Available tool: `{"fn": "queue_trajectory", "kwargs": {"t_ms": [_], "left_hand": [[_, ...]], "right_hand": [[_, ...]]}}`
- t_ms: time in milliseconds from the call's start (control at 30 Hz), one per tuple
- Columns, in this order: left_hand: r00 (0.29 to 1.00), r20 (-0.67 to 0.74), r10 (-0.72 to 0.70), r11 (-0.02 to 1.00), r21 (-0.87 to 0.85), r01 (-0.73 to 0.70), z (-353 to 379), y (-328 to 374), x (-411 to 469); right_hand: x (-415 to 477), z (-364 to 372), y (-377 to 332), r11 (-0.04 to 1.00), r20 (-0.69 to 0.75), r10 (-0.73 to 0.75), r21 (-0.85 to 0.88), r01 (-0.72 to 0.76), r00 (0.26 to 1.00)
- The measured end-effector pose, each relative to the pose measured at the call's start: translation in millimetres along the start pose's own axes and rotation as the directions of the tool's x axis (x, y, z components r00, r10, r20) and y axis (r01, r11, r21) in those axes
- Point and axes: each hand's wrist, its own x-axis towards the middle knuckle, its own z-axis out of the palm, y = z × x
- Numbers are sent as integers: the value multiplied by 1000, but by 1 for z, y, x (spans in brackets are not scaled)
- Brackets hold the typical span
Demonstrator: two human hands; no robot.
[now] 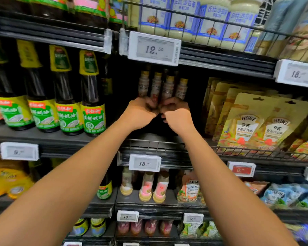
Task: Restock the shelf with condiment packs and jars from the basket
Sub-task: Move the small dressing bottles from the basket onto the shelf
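Both my arms reach into the middle shelf bay (155, 144). Several small dressing bottles (167, 87) with yellow caps stand deep in the dark bay. My left hand (140, 114) has its fingers curled around the lower part of the left bottles. My right hand (176, 114) curls its fingers on the lower part of the right bottles. The two hands nearly touch each other. The bottles' bases are hidden behind my hands. The basket is not in view.
Dark oyster sauce bottles (92, 103) line the shelf to the left. Heinz salad dressing pouches (247, 128) stand to the right behind a wire rail. Mayonnaise jars (212, 23) fill the shelf above, with price tag 12.50 (154, 48). Inverted dressing bottles (146, 189) sit below.
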Motion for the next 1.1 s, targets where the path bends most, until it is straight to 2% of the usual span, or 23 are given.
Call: {"fn": "queue_trajectory", "kwargs": {"t_ms": [67, 167, 300, 500, 600, 800, 1100], "left_hand": [[998, -58, 4, 996, -87, -9, -10, -6, -20], [989, -147, -12, 993, -122, -6, -21, -9, -49], [963, -257, -85, 977, -210, 30, -29, -8, -89], [900, -399, -174, 960, -272, 65, -31, -4, -162], [865, -447, -227, 952, -289, 100, -35, -8, -205], [741, -558, -373, 920, -324, 219, -52, -25, -291], [490, -675, -552, 833, -416, 365, -70, -68, -405]], "right_hand": [[-16, 2, -7, 998, 44, -50, 42, 48, 998], [-37, 3, -19, 990, 116, -126, 76, 118, 985], [-65, 4, -33, 967, 183, -244, 125, 224, 952], [-111, 14, -36, 923, 323, -329, 309, 230, 887], [-137, 32, -31, 902, 422, -349, 394, 177, 837], [-198, 78, -28, 883, 616, -384, 463, 79, 687], [-293, 154, -24, 878, 799, -407, 476, -52, 443]]}}
